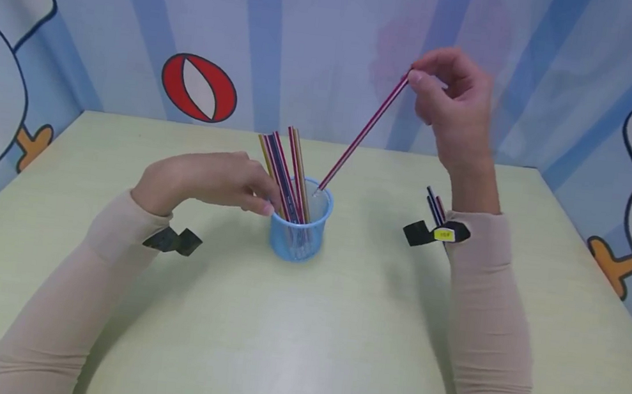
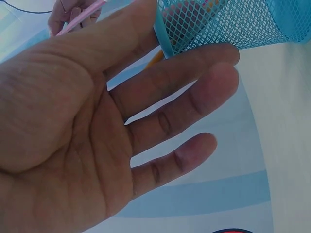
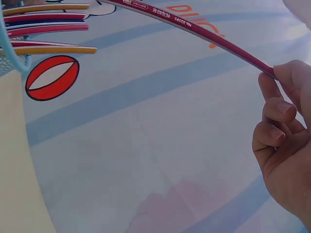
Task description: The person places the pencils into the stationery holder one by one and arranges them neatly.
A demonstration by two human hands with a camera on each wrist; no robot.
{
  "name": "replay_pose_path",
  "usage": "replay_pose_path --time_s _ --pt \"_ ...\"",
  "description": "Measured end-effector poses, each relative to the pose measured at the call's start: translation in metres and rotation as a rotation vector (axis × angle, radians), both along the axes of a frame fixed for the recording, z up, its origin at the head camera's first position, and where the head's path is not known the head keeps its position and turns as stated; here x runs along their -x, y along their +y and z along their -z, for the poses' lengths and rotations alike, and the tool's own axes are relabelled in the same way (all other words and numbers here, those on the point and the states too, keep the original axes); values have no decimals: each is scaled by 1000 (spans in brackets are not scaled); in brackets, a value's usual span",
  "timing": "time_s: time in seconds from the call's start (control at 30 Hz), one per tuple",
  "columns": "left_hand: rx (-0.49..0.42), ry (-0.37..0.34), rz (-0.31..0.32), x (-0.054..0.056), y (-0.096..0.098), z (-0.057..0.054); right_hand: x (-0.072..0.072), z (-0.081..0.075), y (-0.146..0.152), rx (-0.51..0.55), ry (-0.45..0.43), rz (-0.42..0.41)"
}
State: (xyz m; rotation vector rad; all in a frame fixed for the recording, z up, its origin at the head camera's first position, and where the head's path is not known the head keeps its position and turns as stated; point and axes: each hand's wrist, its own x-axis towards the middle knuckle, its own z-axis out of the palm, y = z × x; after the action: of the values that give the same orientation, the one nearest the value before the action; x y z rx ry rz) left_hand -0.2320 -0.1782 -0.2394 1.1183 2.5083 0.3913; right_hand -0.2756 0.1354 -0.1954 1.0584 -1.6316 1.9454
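Note:
A light blue mesh pencil cup [image 1: 295,246] stands upright on the table, holding several striped pencils [image 1: 289,181] that lean to the left. My left hand [image 1: 213,180] is at the cup's left side. In the left wrist view its thumb and index finger pinch the mesh wall [image 2: 218,26] at the rim, while the other fingers [image 2: 184,107] extend loosely. Up to the right, my right hand [image 1: 453,102] pinches the upper end of a red striped pencil [image 1: 366,128] between thumb and index finger. That pencil slants down to the left, its lower end at the cup's rim.
Behind my right wrist, a few dark and red pencils [image 1: 435,204] stick up; their lower part is hidden. The pale table [image 1: 300,343] ends at a blue striped backdrop [image 1: 331,51] with cartoon drawings. Each wrist wears a black strap piece.

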Motion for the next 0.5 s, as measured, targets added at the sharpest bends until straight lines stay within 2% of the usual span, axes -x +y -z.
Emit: replay_pose_path --time_s 0.1,0.17,0.37,0.5 --pt "7 8 1 0 0 1 1 9 -14 -76 -36 15" --pt "7 9 5 0 0 2 0 15 -25 -166 -47 32" --pt "-6 -4 11 0 1 3 -4 29 -53 -435 -17 48" --pt "-13 -8 6 0 1 2 -8 36 -66 -541 4 10"
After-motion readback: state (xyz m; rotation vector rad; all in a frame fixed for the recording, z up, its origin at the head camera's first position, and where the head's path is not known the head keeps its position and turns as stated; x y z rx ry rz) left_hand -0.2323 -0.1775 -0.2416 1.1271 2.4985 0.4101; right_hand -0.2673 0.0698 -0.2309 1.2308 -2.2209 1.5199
